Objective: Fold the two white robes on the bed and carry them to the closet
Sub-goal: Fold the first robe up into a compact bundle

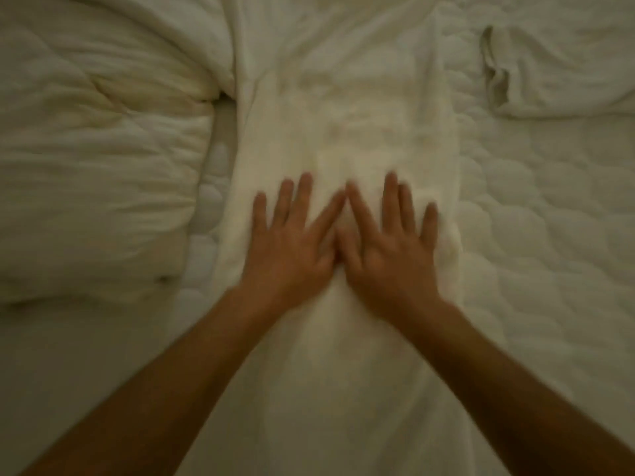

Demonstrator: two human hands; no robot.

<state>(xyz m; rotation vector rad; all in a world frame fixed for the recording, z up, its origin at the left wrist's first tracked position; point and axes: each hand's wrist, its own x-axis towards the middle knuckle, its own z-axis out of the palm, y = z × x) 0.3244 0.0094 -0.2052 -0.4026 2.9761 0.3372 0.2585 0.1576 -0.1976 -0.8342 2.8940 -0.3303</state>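
A white robe (347, 125) lies flat on the bed as a long narrow strip running away from me down the middle of the view. My left hand (292, 242) and my right hand (388, 242) both rest palm down on it, side by side, fingers spread, with their index fingers touching. Neither hand grips the cloth. At the far right lies another white piece of cloth (556, 70), rumpled, with an open end like a sleeve; I cannot tell whether it is the second robe. The picture is blurred.
A thick white duvet (96, 159) is bunched up on the left, close against the robe. The quilted mattress cover (536, 235) shows to the right of the robe and in a narrow gap on its left.
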